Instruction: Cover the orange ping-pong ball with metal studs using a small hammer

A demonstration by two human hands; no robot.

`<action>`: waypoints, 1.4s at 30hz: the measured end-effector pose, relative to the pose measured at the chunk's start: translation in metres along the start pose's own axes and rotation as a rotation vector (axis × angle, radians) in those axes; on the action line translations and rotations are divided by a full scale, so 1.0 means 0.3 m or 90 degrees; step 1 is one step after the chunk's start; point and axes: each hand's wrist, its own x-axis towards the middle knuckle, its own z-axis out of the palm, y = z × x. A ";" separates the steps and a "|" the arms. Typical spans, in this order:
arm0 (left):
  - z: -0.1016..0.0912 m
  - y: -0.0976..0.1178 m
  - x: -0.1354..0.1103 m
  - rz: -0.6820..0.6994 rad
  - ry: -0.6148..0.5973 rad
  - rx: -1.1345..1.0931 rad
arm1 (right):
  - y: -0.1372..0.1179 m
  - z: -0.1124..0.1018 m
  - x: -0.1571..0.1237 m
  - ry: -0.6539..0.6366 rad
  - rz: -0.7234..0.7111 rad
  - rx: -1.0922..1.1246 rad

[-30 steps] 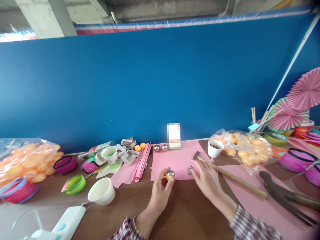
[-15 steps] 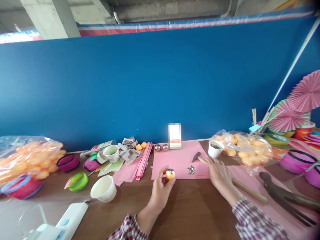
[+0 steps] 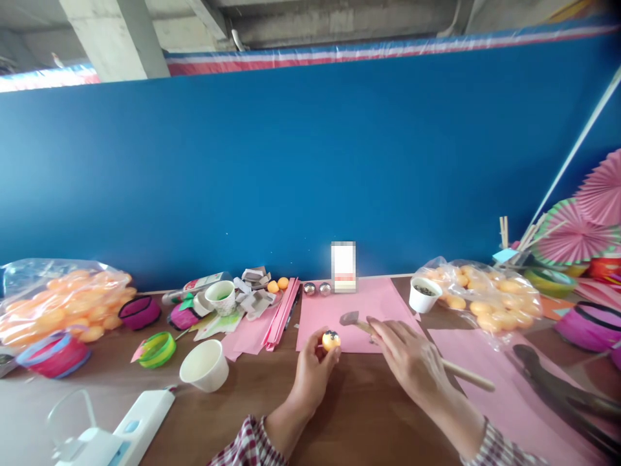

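Note:
My left hand [image 3: 313,369] pinches an orange ping-pong ball [image 3: 331,342] between thumb and fingers, over the near edge of a pink paper sheet [image 3: 310,323]. Dark, shiny studs cover the ball's top. My right hand [image 3: 412,356] is wrapped round the wooden handle of a small hammer [image 3: 350,318]. The hammer's head is just above and right of the ball, apart from it. Under the right hand, the small pile of metal tacks on the paper is mostly hidden. Two silver studded balls [image 3: 317,289] rest at the sheet's far left corner.
Right of the sheet stand a white cup [image 3: 424,294] of dark tacks and a bag of orange balls [image 3: 504,298]. A forked wooden piece [image 3: 548,382] lies at right. At left are a paper bowl [image 3: 204,366], a power strip [image 3: 140,424] and another ball bag [image 3: 58,301].
My right hand has lifted the hammer and brought it left, so its head is now close to the ball. The left hand still holds the ball in nearly the same place.

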 end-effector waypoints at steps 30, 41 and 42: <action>0.002 0.004 -0.001 -0.012 -0.009 -0.041 | 0.072 0.039 -0.016 0.007 0.106 -0.081; 0.002 0.011 -0.014 0.072 -0.039 0.021 | 0.232 0.118 -0.080 -0.183 0.290 -0.226; 0.002 0.014 -0.016 0.076 -0.040 0.027 | 0.234 0.119 -0.082 -0.189 0.292 -0.227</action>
